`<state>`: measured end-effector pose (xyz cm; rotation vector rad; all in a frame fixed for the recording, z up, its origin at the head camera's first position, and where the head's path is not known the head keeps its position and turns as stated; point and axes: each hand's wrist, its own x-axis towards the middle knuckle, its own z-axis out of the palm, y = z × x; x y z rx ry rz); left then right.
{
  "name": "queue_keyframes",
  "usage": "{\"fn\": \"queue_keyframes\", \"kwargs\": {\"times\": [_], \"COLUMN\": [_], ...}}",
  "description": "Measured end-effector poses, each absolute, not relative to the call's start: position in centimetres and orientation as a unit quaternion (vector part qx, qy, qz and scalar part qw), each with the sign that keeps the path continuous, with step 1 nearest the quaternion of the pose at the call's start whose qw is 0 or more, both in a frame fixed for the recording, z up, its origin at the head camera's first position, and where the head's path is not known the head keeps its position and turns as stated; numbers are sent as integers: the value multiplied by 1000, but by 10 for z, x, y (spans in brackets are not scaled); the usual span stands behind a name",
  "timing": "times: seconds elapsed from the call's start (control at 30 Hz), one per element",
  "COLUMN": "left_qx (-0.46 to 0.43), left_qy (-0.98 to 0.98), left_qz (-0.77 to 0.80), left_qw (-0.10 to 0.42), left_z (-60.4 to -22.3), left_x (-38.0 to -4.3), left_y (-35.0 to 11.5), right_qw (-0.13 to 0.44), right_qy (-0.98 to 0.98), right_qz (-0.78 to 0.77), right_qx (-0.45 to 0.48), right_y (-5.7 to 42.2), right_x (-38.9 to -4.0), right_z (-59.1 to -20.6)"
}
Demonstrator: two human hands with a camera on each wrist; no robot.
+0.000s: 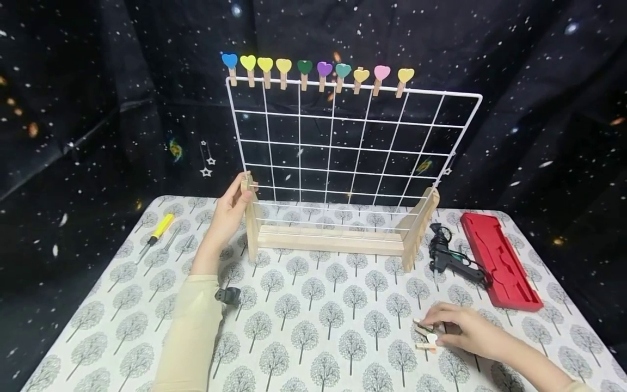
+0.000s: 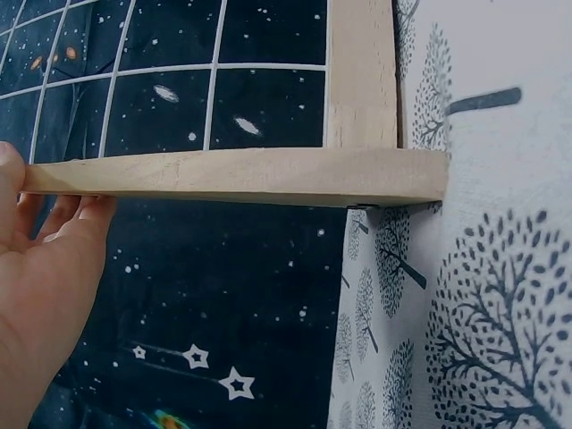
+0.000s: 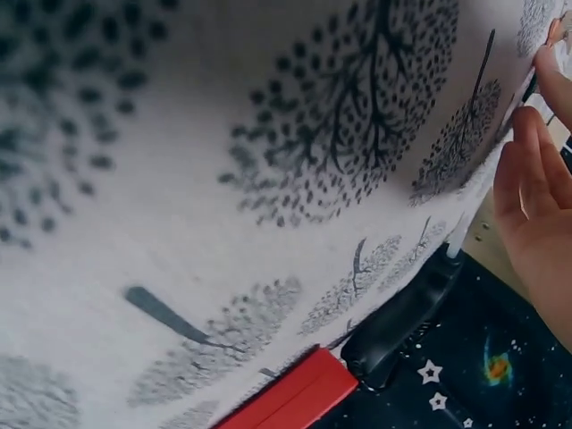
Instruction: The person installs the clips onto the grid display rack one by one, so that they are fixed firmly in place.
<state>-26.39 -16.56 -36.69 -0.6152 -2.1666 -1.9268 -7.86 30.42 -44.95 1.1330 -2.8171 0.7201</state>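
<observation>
My left hand [image 1: 229,209] grips the upper end of the stand's left wooden upright [image 1: 251,228], thumb on one side and fingers on the other, as the left wrist view also shows. A white wire grid [image 1: 333,147] leans back in this wooden stand. Along its top bar sit several heart clothespins, among them a blue one [image 1: 229,61], a purple one [image 1: 324,69] and a pink one [image 1: 382,73]. At the right front, my right hand [image 1: 465,329] has its fingers and thumb curled around small wooden clothespins [image 1: 425,347] at the tabletop; its fingers partly hide them.
To the right lie a black glue gun-like tool [image 1: 453,261] and a red moulded case [image 1: 502,264]. A yellow-handled screwdriver [image 1: 159,231] rests at the far left. Tree-patterned cloth [image 1: 294,326] covers the table, with a dark starry curtain [image 1: 122,109] behind.
</observation>
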Motion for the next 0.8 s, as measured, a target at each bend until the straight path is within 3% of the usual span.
{"fn": "queue_keyframes", "kwargs": {"times": [0.47, 0.8], "left_qx": [-200, -200], "left_qy": [-733, -730], "left_qz": [-644, -648], "left_qw": [87, 90], "left_z": [-371, -369], "left_x": [-265, -266], "left_y": [-165, -165], "right_qw": [16, -53], "right_qy": [-891, -873], "right_qz": [250, 281], "right_qx": [380, 394], "right_y": [300, 300], "right_x": [-89, -101], "right_z": [-452, -449]}}
